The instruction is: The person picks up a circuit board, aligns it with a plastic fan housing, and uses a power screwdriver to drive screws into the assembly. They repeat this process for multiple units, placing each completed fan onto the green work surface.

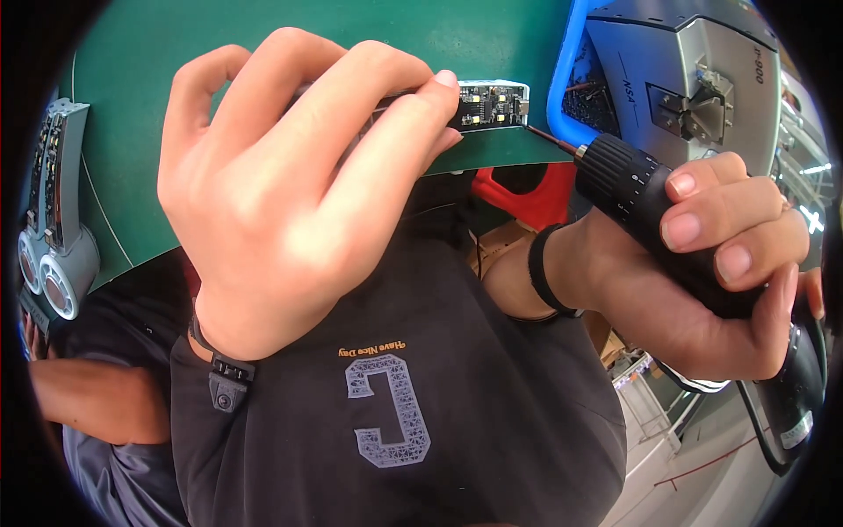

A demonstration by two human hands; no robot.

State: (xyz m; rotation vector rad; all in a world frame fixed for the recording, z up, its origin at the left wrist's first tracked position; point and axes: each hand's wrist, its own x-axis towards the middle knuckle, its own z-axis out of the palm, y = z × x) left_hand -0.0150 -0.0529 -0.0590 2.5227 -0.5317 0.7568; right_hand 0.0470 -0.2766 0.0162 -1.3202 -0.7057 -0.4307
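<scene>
By the green table's (492,39) edge, my left hand (272,184) grips a white-cased circuit board (496,107), seemingly braced for the black cylindrical screwdriver (637,198) my right hand (738,255) clasps.

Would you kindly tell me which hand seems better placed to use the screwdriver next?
Probably the right hand: it grips the black screwdriver, its tip at or near the end of the circuit board. The left hand is busy holding the board.
</scene>
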